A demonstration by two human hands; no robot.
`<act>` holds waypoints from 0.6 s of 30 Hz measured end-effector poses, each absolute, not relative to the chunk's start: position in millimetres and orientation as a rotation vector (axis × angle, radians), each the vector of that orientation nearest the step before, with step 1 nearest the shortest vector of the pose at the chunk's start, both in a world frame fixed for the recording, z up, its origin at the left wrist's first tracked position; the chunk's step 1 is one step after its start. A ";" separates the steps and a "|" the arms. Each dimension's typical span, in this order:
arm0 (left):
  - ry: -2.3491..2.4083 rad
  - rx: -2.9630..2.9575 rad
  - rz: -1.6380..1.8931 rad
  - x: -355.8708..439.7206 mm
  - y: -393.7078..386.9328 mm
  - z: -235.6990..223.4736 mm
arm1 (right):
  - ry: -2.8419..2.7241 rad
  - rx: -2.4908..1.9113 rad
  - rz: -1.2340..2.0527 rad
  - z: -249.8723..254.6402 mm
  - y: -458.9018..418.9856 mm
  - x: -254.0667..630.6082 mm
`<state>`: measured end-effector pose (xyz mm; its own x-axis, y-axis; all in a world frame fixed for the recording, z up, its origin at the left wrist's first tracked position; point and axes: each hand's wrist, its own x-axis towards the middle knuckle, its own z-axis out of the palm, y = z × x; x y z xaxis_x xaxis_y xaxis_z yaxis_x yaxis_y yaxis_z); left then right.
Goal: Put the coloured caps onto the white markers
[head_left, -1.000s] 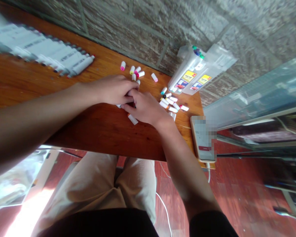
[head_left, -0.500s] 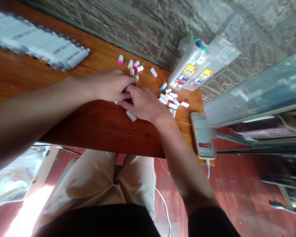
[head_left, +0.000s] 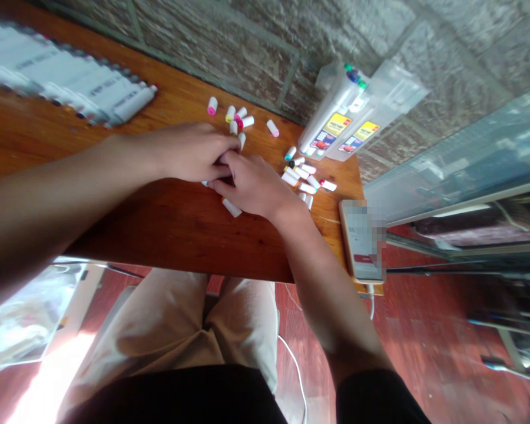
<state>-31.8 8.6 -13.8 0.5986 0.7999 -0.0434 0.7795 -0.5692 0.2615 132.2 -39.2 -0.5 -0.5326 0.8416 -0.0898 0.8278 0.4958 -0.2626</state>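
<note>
My left hand (head_left: 189,152) and my right hand (head_left: 254,185) meet fingertip to fingertip over the middle of the wooden table (head_left: 168,221). Both are curled shut around a white marker whose end (head_left: 205,183) pokes out under the left hand; most of it is hidden. A loose white cap (head_left: 232,208) lies just below my right hand. More caps with coloured ends lie beyond the hands (head_left: 237,119) and to the right (head_left: 304,176).
A row of white markers (head_left: 70,88) lies at the table's far left. Clear plastic marker cases (head_left: 357,112) lean on the stone wall at the back right. A phone (head_left: 362,241) rests at the table's right corner, a cable hanging below. My knees are under the front edge.
Both hands stay pressed together on the marker. The whole view has shifted slightly, with no clear change in the objects.
</note>
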 end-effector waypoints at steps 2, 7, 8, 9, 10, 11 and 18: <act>1.274 2.548 0.158 -32.4 9.8 -15.2 | -2.662 -1.491 0.432 -1.4 -38.6 132.1; 1.267 2.595 0.141 -32.6 9.9 -14.5 | -2.659 -1.506 0.441 1.0 -39.7 131.5; 1.267 2.604 0.131 -32.4 9.5 -13.8 | -2.659 -1.506 0.445 1.4 -39.9 131.6; 1.265 2.608 0.126 -32.2 9.1 -13.3 | -2.659 -1.502 0.448 1.4 -39.9 131.8; 1.261 2.609 0.125 -32.1 8.8 -12.9 | -2.657 -1.497 0.449 1.0 -39.7 132.1; 1.260 2.605 0.127 -32.0 8.6 -12.8 | -2.654 -1.489 0.448 0.3 -39.3 132.5; 1.229 2.539 0.197 -34.0 11.8 -17.4 | -2.655 -1.449 0.442 -4.8 -36.2 134.6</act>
